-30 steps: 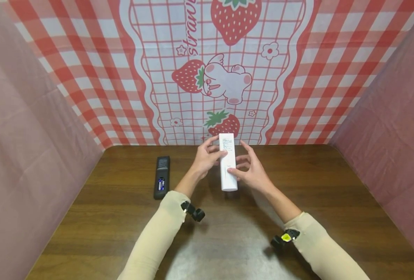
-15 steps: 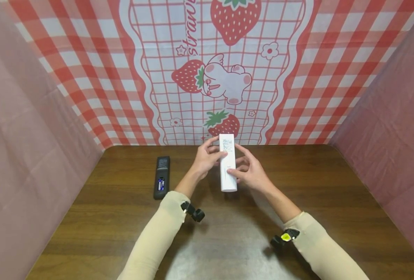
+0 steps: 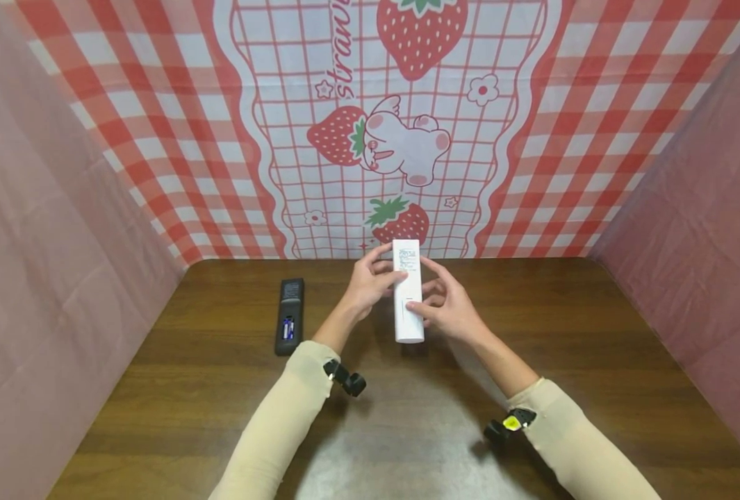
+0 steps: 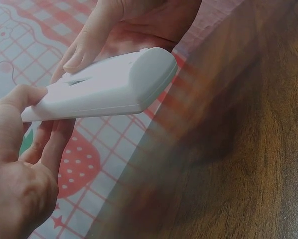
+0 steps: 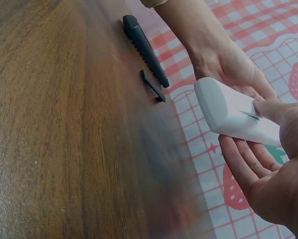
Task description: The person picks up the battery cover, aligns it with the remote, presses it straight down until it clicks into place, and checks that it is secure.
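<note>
A white remote control [image 3: 408, 326] is held above the table in both hands, its printed back turned up. My left hand [image 3: 363, 285] grips its left side, thumb on the back and fingers around and beneath. From the right, my right hand [image 3: 452, 309] grips it, with the thumb on the back near a thin dark slit. The slit also shows beside the right thumb on the white remote [image 5: 233, 112] in the right wrist view. To the left lies a black remote control [image 3: 290, 305], back up, its battery compartment uncovered with blue batteries [image 3: 288, 328] inside.
In the right wrist view, a small black cover-like piece [image 5: 151, 85] lies beside the black remote [image 5: 144, 50]. The wooden table [image 3: 532, 326] ends at a red-checked strawberry cloth [image 3: 470, 160]; pink cloth [image 3: 688, 208] hangs at the sides.
My right index finger has come in from standing away to the far right edge of the white remote. The thumb has stayed near the slit; the left hand has hardly moved.
</note>
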Demonstrator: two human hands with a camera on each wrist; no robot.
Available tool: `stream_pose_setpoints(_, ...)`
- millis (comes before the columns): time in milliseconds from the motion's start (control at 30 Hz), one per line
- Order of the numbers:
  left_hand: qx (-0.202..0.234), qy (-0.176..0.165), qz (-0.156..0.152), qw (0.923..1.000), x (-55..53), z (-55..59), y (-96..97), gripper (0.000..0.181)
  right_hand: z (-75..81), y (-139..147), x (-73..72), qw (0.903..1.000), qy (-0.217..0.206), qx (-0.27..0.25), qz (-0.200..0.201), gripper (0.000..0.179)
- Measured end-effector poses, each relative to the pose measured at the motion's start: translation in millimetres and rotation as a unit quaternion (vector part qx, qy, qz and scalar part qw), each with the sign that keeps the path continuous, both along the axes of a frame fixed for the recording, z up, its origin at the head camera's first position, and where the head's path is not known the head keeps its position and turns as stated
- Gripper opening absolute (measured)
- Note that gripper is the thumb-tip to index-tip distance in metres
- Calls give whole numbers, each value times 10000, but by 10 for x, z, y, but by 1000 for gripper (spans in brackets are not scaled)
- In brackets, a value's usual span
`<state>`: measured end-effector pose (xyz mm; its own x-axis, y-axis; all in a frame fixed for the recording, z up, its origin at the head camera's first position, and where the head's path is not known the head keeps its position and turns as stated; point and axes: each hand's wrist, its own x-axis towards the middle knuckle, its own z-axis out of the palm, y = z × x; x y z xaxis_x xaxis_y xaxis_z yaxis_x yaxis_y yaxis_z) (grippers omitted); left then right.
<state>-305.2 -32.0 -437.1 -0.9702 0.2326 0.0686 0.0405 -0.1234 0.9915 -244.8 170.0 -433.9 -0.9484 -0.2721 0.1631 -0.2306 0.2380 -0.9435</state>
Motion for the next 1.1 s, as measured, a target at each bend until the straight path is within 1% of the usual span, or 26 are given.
stream_pose_setpoints(233, 78, 2, -11, 10000, 11, 16, -2, 75, -12, 5, -6, 10000, 1, -22, -2, 94)
stream_pose_setpoints(533, -41, 33, 7, 10000, 22, 10, -4, 74, -16, -2, -8, 10000, -14, -34, -5, 95)
stream_pose_setpoints(833, 3, 32, -3, 10000, 27, 12, -3, 74, 1, 0, 12, 10000, -74, -44, 7, 95)
stream_pose_setpoints(1100, -38, -1, 5, 10000, 25, 0, 14, 74, -28, 10, -7, 9998, -159, -118, 3, 96)
